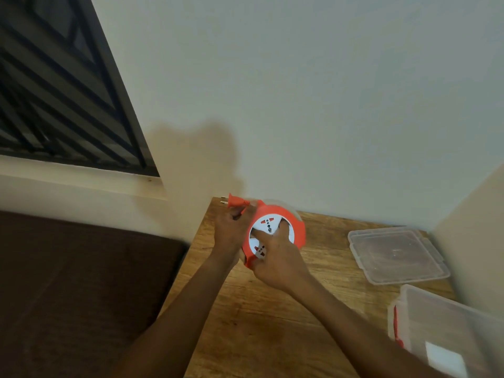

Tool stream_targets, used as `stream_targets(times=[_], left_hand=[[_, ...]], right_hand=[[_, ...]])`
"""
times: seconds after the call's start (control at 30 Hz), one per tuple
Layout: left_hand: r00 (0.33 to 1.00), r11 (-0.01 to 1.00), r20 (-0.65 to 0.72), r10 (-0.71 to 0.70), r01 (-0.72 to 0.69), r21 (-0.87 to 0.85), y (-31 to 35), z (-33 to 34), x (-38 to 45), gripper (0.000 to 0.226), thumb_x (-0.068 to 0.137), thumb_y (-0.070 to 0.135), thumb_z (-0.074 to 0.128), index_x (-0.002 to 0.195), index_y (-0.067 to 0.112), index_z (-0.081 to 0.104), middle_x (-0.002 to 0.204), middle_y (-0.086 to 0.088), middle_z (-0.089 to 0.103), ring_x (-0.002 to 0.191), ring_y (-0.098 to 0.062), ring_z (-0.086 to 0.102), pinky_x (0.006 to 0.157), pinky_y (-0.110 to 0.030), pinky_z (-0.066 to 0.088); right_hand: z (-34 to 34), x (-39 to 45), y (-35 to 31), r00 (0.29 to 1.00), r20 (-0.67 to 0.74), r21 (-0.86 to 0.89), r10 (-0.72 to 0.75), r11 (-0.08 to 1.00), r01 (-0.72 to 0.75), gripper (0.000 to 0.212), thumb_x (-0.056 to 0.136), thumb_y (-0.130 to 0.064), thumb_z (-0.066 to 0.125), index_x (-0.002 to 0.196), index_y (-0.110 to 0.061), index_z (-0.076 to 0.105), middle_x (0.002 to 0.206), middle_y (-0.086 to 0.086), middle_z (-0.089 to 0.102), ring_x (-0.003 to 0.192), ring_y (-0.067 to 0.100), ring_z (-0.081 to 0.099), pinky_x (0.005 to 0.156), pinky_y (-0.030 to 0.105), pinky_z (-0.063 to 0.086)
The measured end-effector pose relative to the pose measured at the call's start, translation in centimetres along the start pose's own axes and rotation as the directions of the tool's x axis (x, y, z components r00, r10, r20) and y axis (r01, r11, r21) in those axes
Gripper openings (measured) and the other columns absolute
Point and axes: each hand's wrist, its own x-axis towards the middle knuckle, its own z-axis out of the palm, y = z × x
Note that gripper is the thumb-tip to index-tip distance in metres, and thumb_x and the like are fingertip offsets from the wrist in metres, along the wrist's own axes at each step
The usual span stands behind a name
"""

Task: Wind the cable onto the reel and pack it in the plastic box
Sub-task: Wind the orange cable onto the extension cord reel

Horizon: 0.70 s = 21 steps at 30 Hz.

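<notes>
Right hand [275, 257] grips the reel [283, 227]; left hand [231, 227] pinches its plug [236, 201].

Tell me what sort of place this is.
Probably a room in a home: a small wooden table stands in a corner of plain pale walls, beside a window with a dark metal grille and a dark brown cushioned seat or bed.
</notes>
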Motion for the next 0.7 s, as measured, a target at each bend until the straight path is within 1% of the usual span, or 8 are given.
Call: stream_targets(times=[0.17,0.27,0.37,0.4,0.47,0.57,0.67,0.7], left_hand=[[1.000,0.998,0.022,0.008,-0.009,0.059,-0.4,0.3,0.0,0.023,0.091,0.042,0.075,0.097,0.022,0.082,0.091,-0.003,0.083,0.084,-0.024,0.081,0.076,-0.048,0.067],[0.996,0.996,0.041,-0.077,0.078,-0.044,0.0,-0.6,0.4,0.025,0.082,0.048,0.080,0.086,0.024,0.083,0.092,-0.009,0.082,0.082,-0.029,0.080,0.070,-0.042,0.066],[0.990,0.986,0.069,-0.119,0.126,-0.108,0.6,-1.5,0.8,0.038,0.064,0.059,0.080,0.080,0.025,0.082,0.090,-0.007,0.082,0.076,-0.024,0.080,0.059,-0.034,0.063],[0.989,0.984,0.090,-0.119,0.130,-0.120,0.7,-1.5,0.9,0.040,0.063,0.061,0.081,0.080,0.025,0.082,0.091,-0.007,0.082,0.077,-0.024,0.080,0.059,-0.034,0.063],[0.984,0.975,0.119,-0.130,0.149,-0.165,0.7,-1.5,1.0,0.043,0.061,0.061,0.086,0.084,0.025,0.082,0.094,-0.008,0.082,0.080,-0.025,0.080,0.063,-0.037,0.063],[0.981,0.947,0.120,-0.155,0.182,-0.265,-0.1,-1.4,1.8,0.045,0.076,0.046,0.087,0.107,0.016,0.076,0.098,-0.011,0.080,0.083,-0.026,0.080,0.069,-0.043,0.062],[0.974,0.892,0.094,-0.207,0.228,-0.391,-1.0,-2.6,3.2,0.063,0.095,0.024,0.074,0.136,0.041,0.030,0.098,-0.007,0.079,0.087,-0.022,0.079,0.074,-0.041,0.063],[0.971,0.916,0.126,-0.202,0.233,-0.328,-1.1,-3.2,3.4,0.062,0.096,0.021,0.073,0.135,0.042,0.030,0.099,-0.005,0.079,0.092,-0.022,0.077,0.074,-0.038,0.064]], right_hand=[[-0.8,-0.4,0.3,1.000,-0.010,0.230,0.024,0.973,-0.021,0.058,0.081,-0.037,0.072,0.134,-0.038,0.051,0.154,0.005,0.027,0.126,0.029,0.050,0.088,0.025,0.049],[-2.8,-0.7,1.7,0.966,-0.255,0.314,-0.049,0.941,0.130,0.045,0.078,-0.032,0.072,0.122,-0.035,0.062,0.130,-0.009,0.054,0.106,0.009,0.058,0.076,0.010,0.041],[-4.1,-0.5,4.6,0.894,-0.448,0.346,0.025,0.926,0.148,0.054,0.075,-0.033,0.079,0.125,-0.028,0.060,0.126,-0.011,0.049,0.117,0.014,0.052,0.088,0.024,0.046],[-4.3,-0.4,5.5,0.922,-0.370,0.476,0.113,0.876,0.083,0.063,0.074,-0.037,0.082,0.130,-0.029,0.055,0.129,-0.010,0.049,0.116,0.013,0.054,0.085,0.029,0.050],[-3.6,-0.4,6.1,0.982,-0.009,0.811,0.191,0.576,-0.104,0.071,0.070,-0.040,0.086,0.133,-0.030,0.054,0.126,-0.006,0.062,0.103,0.012,0.067,0.072,0.030,0.057],[-1.2,0.0,7.1,0.952,0.245,0.951,0.185,0.146,-0.273,0.060,0.072,-0.022,0.087,0.125,-0.021,0.060,0.114,0.008,0.071,0.097,0.029,0.072,0.070,0.043,0.059],[0.4,0.8,7.6,0.931,0.273,0.959,0.242,0.003,-0.282,0.056,0.072,-0.017,0.086,0.121,-0.015,0.060,0.112,0.012,0.072,0.098,0.033,0.071,0.072,0.049,0.059],[0.8,1.1,7.7,0.923,0.285,0.955,0.258,0.008,-0.296,0.056,0.071,-0.016,0.086,0.121,-0.014,0.060,0.111,0.011,0.073,0.097,0.033,0.071,0.073,0.051,0.059]])
